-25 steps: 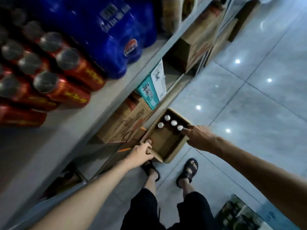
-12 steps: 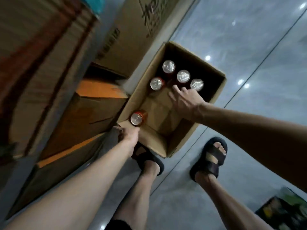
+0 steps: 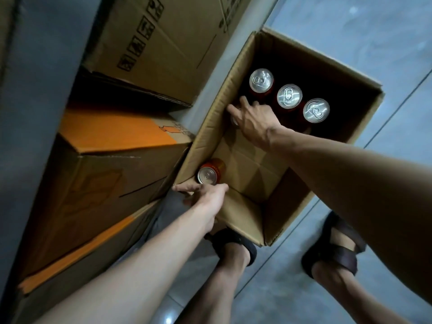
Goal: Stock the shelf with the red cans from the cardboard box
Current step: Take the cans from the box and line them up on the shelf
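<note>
An open cardboard box (image 3: pixel 210 127) stands on the floor against the bottom shelf. Three red cans with silver tops (image 3: pixel 261 80) (image 3: pixel 289 96) (image 3: pixel 316 110) stand upright at its far end. Another red can (image 3: pixel 208 175) stands alone in the near left corner. My right hand (image 3: pixel 254 120) reaches into the box, its fingers curled over a further can (image 3: pixel 234 122) by the left wall; my hand hides most of that can. My left hand (image 3: pixel 208 197) grips the box's near left corner at the rim, just below the lone can.
Closed cartons are stacked at the left under the shelf: an orange-topped one (image 3: pixel 112 129) and a brown one with handling marks (image 3: pixel 163 43). My feet in dark sandals (image 3: pixel 236 244) (image 3: pixel 336 249) stand right behind the box on the grey tiled floor (image 3: pixel 350 31).
The view has dropped from the shelf down close to the box. My right hand moved from the box's far right edge to the can by the left wall. My left hand stays at the near corner.
</note>
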The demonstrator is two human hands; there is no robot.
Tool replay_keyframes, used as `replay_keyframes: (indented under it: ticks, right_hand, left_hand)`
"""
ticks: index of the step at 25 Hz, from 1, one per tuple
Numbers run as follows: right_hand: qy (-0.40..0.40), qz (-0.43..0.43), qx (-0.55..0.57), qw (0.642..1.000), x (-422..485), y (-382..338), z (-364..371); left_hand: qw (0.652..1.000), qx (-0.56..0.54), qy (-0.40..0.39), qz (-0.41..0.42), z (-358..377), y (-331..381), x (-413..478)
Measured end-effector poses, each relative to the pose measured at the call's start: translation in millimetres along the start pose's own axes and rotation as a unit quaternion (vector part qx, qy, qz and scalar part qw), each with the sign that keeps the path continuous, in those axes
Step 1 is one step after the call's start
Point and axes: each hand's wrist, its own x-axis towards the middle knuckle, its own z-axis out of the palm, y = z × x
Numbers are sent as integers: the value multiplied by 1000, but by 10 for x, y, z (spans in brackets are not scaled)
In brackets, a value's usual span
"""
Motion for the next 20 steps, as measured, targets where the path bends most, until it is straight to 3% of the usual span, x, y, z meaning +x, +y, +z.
replay_keyframes:
  ticks: [7,10,12,15,17,20]
  right_hand:
    - [-53,-47,50,996,-843,122,-219]
    - [-84,30,195,977,-1415,151,-638]
    - [-111,81,302,943,-1722,187,-1111]
    - [-113,93,405,903,-2158,214,-2086]
    - [-94,80,418,900,-2456,194,-2855]
    - [-92,51,397,912,-2847,131,-3999]
  left_hand:
    - [998,42,10,45,-149,-50,-305]
    - [984,140,20,106,-395,-48,-684]
    - [969,184,1,165,-548,25,-1163]
    - [929,211,-92,291,-753,146,-2148]
    - [891,240,-112,370,-983,252,-2887]
    - [864,214,-136,434,-1440,391,-3963]
